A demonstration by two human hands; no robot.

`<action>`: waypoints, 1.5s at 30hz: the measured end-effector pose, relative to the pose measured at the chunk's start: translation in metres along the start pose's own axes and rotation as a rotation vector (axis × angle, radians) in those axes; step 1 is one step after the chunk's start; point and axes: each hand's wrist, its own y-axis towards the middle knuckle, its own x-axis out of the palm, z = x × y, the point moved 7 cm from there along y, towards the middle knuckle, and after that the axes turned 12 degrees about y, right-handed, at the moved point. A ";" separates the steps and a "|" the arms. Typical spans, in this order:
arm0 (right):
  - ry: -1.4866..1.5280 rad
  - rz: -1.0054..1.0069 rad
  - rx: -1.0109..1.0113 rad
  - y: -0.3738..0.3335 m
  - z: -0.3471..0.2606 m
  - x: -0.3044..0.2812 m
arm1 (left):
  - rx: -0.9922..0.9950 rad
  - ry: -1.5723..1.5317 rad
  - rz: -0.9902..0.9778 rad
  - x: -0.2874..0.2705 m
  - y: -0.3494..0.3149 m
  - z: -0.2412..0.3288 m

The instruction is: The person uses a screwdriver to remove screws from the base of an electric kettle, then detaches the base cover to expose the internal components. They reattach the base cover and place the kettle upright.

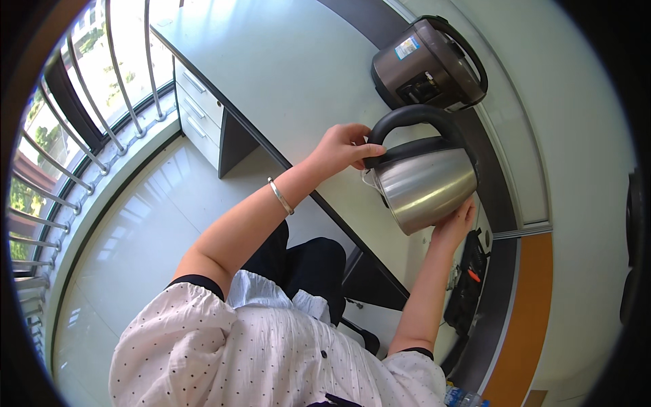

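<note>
A stainless-steel electric kettle [434, 180] with a black handle and lid is held up tilted above the desk. My left hand [347, 144] is closed on the lower left end of its thick black handle, with the thumb lying along the near side. Against the lower right of the steel body rests my right hand [456, 222], holding the kettle from beneath; part of that hand's fingers is hidden behind the metal. Something thin and pale, like a wire, shows at the kettle's left edge below my left hand.
A brown rice cooker [434, 64] stands just beyond the kettle on the white desk [271, 61]. Black items with a red piece [472, 275] lie near my right forearm. A white drawer unit [196, 115] sits under the desk's left part, and metal window bars [112, 54] line the far left.
</note>
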 end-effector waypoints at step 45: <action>-0.258 0.033 0.143 0.043 0.004 0.044 | -0.088 -0.150 -0.097 0.000 -0.004 0.005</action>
